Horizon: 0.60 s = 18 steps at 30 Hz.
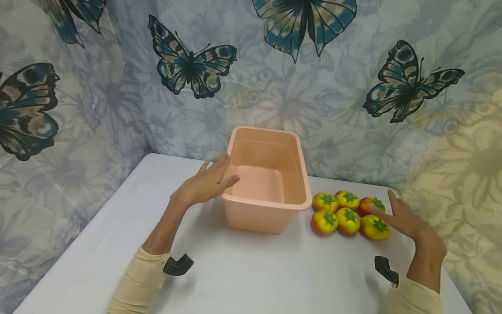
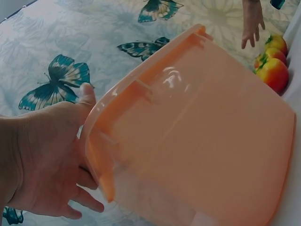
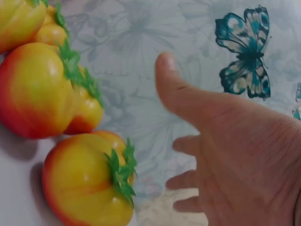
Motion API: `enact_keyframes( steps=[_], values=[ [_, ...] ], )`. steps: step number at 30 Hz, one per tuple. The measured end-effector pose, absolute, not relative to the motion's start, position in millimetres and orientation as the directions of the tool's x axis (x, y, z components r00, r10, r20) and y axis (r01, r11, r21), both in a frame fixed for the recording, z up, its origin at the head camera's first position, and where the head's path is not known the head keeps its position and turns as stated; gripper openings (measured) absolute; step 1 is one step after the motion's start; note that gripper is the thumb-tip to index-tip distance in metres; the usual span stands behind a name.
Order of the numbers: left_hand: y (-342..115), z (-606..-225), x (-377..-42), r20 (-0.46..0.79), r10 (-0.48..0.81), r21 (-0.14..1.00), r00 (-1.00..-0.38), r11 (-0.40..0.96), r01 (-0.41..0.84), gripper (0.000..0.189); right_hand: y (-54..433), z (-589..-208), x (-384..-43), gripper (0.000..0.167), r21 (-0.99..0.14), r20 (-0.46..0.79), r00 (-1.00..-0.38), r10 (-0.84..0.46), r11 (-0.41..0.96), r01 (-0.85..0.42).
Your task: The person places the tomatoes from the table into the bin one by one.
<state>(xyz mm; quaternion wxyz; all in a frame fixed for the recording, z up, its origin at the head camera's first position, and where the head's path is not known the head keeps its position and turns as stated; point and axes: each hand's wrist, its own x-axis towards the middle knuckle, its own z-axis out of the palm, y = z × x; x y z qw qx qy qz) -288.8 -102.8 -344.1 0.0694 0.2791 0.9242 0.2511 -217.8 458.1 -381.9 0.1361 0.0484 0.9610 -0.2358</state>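
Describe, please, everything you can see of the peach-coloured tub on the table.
The tub is peach-coloured, smooth and plastic-looking: a deep, open-topped, roughly rectangular container with rounded corners, a flared rim, and walls narrowing toward the base. It stands upright on the white table, its inner floor visible from above. The left hand is at its left rim, the thumb showing against the opening in the head view; firm contact is hard to confirm. The yellow-red fruits lie close to its right.

A white tabletop (image 1: 251,270) is backed by a blue-grey floral backdrop (image 1: 286,102), tinted yellow at the right. Teal-and-black butterflies (image 1: 191,67) (some are seen only in part) are printed across it.
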Motion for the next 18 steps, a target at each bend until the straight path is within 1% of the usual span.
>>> enact_keyframes(
  steps=[4,7,10,13,18],
  values=[
    [-96,-347,-287,0.043,0.531,0.519,-0.846,0.712,0.473,0.104,463,-383,-214,0.117,-0.399,-0.357,-0.933,0.030,0.899,0.182],
    [-90,-349,-286,0.022,0.512,0.535,-0.859,0.720,0.442,0.108,465,-384,-212,0.121,-0.372,-0.426,-0.904,0.035,0.904,0.211],
    [-87,-352,-285,-0.009,0.494,0.545,-0.869,0.731,0.410,0.111,465,-383,-209,0.124,-0.372,-0.497,-0.866,0.048,0.890,0.263],
    [-87,-351,-283,-0.019,0.487,0.535,-0.873,0.743,0.403,0.109,464,-382,-206,0.124,-0.373,-0.562,-0.826,0.050,0.876,0.307],
    [-90,-343,-277,-0.024,0.489,0.483,-0.872,0.769,0.419,0.104,460,-379,-207,0.124,-0.369,-0.589,-0.807,0.044,0.874,0.317]
  ],
)
